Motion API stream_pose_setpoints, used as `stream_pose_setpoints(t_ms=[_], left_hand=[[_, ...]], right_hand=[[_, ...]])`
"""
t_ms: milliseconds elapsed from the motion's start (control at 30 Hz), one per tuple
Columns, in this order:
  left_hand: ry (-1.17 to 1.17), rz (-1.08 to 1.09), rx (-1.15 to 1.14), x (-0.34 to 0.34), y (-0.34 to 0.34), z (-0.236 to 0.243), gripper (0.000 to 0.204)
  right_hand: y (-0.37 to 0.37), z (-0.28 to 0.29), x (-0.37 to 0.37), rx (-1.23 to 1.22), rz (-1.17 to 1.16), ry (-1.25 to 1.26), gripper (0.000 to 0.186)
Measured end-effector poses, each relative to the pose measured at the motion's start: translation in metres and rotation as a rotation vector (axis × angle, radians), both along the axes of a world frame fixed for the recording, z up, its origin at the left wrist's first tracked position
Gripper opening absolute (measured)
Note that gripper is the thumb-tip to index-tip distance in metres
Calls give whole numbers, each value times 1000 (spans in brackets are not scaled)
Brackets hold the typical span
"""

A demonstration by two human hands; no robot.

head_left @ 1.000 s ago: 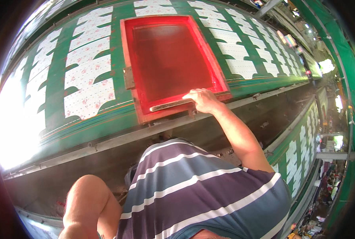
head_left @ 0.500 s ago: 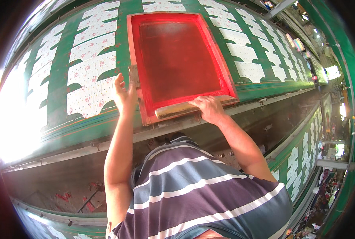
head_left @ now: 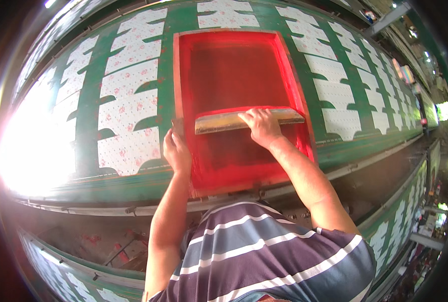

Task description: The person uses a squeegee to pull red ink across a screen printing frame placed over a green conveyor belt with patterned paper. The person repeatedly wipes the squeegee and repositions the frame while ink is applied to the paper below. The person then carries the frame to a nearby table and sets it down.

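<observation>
A screen printing frame (head_left: 177, 70) with red ink on its mesh lies on the long green table. My right hand (head_left: 265, 130) is closed around a squeegee (head_left: 216, 122), a long worn wooden bar lying crosswise on the mesh. A line of wet red ink shows along the squeegee's far edge. At the frame's left side, my left hand (head_left: 177, 155) is closed on the edge beside a small metal bracket (head_left: 177, 126). Its fingers are partly hidden.
White cut fabric pieces (head_left: 128, 116) with small red prints lie in columns left of the frame. More pale pieces (head_left: 337, 95) lie to the right. A metal rail (head_left: 111, 210) runs along the table's near edge. Another green table (head_left: 402, 216) stands at lower right.
The squeegee has moved from the frame's near edge to the middle of the mesh with my right hand. My left hand has closed on the frame's left side, fingers previously apart.
</observation>
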State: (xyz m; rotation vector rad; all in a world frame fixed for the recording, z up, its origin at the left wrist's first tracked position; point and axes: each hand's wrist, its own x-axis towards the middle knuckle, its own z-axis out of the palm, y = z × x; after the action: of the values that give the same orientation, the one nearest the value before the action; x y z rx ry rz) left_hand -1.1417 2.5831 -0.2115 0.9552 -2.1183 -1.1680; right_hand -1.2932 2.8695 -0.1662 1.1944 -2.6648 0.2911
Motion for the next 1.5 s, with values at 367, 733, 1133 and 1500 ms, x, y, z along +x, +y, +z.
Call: stream_pose_setpoints(t_ms=[367, 733, 1133, 1500], left_hand=[[-48, 138, 2, -3, 12, 9, 31], [-96, 183, -35, -3, 14, 9, 29], [-120, 165, -19, -6, 15, 20, 31], [-84, 104, 23, -2, 7, 13, 38]], right_hand=[[-85, -8, -250, 107, -58, -34, 41], [-129, 32, -372, 158, -89, -252, 62], [-117, 53, -372, 254, 29, -426, 49], [-43, 66, -170, 318, 105, -441, 55]])
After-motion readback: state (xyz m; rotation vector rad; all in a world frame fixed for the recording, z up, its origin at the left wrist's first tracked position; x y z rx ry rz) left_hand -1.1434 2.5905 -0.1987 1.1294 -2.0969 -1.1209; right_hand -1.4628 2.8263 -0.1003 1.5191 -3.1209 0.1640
